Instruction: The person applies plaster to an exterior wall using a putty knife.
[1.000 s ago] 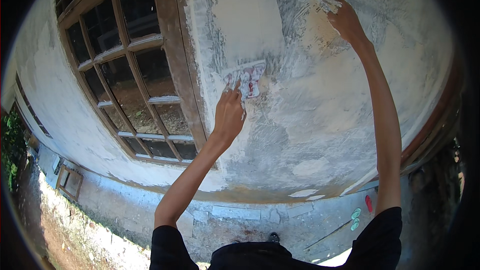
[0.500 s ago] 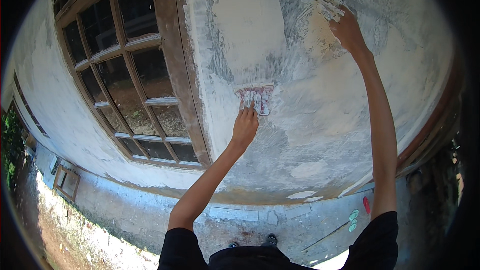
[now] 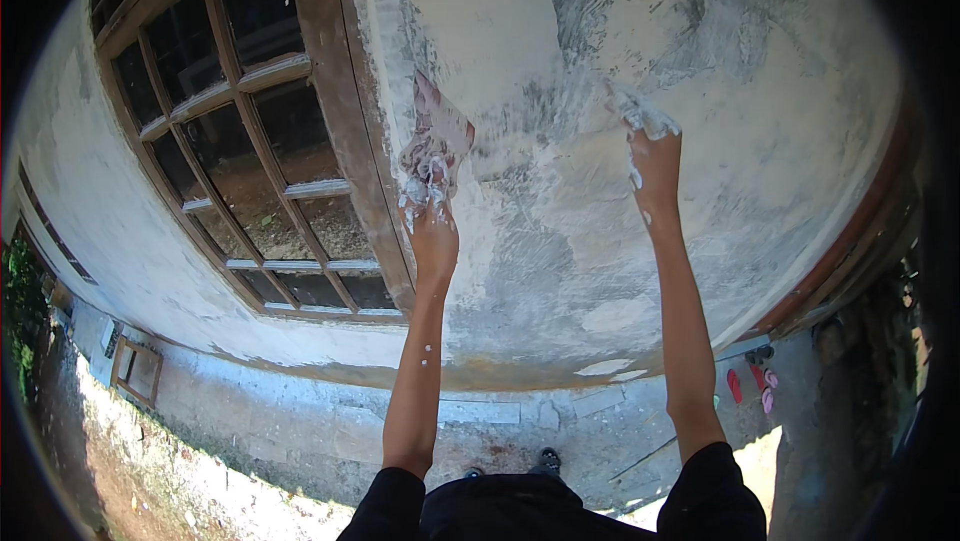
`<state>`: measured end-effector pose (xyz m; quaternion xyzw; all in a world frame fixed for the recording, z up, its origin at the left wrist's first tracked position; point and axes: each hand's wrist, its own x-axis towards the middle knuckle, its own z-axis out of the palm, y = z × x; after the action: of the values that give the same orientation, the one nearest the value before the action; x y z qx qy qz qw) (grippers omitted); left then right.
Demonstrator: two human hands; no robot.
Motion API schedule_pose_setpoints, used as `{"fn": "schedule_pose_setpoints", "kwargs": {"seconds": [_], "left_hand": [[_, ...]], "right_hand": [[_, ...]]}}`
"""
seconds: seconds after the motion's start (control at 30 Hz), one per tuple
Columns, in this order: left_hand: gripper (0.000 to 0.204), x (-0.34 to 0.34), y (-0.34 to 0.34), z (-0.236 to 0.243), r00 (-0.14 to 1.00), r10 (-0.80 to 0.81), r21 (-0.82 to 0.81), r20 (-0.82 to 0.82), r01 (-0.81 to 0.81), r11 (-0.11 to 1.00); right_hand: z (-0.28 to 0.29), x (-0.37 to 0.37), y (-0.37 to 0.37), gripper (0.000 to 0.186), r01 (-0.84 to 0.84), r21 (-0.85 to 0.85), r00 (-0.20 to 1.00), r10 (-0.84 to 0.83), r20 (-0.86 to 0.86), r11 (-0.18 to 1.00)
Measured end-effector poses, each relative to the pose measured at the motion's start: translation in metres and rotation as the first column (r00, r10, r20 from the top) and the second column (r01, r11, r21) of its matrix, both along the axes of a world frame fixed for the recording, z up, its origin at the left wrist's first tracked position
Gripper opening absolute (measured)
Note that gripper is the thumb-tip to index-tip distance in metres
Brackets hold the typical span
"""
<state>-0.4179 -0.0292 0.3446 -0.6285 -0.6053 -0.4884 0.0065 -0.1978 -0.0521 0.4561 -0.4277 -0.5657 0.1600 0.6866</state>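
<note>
A reddish flat putty spreader (image 3: 440, 129), smeared with white paste, is gripped in my left hand (image 3: 432, 226). Its blade is tilted at the wall beside the window frame, and the putty-coated fingers close on its lower part. My right hand (image 3: 655, 166) is at the wall farther right, its fingers curled and thick with white putty. Whatever it grips is hidden by putty and fingers. Behind both hands the plastered wall (image 3: 560, 231) shows patches of cream, white and grey. Above the right hand there is a rounded cream patch of fresh-looking putty (image 3: 640, 26).
To the left is a brown wooden window frame (image 3: 345, 111) with several panes. The wall meets a concrete walkway (image 3: 300, 406) below, where a small wooden frame (image 3: 137, 371) leans. Red and pink sandals (image 3: 767, 391) lie at lower right. A reddish-brown edge (image 3: 850, 251) bounds the wall's right.
My left hand has moved up and left with the spreader, now turned at an angle near the window frame. My right hand has come down and left, uncovering the rounded putty patch.
</note>
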Motion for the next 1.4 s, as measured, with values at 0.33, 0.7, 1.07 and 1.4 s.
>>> {"fn": "schedule_pose_setpoints", "kwargs": {"seconds": [0.33,0.7,1.07,1.4], "left_hand": [[0.052,0.052,0.021,-0.049,0.021,-0.734,0.491,0.678,0.73,0.474],[0.035,0.071,0.031,-0.022,0.591,-0.65,0.312,0.479,0.577,0.755],[0.036,0.077,0.04,-0.003,0.705,-0.406,0.33,0.582,0.251,0.91],[0.034,0.063,0.026,0.012,-0.025,-0.464,0.433,0.886,0.404,0.806]], "right_hand": [[-0.091,-0.085,-0.002,0.045,-0.114,-0.018,0.981,0.115,0.157,0.993],[-0.088,-0.056,0.024,0.046,-0.287,0.09,0.945,0.267,0.186,0.954],[-0.071,-0.017,0.086,0.033,-0.229,-0.003,0.973,0.229,-0.041,0.973],[-0.047,-0.052,0.078,0.038,0.189,0.194,0.911,-0.245,0.332,0.963]]}}
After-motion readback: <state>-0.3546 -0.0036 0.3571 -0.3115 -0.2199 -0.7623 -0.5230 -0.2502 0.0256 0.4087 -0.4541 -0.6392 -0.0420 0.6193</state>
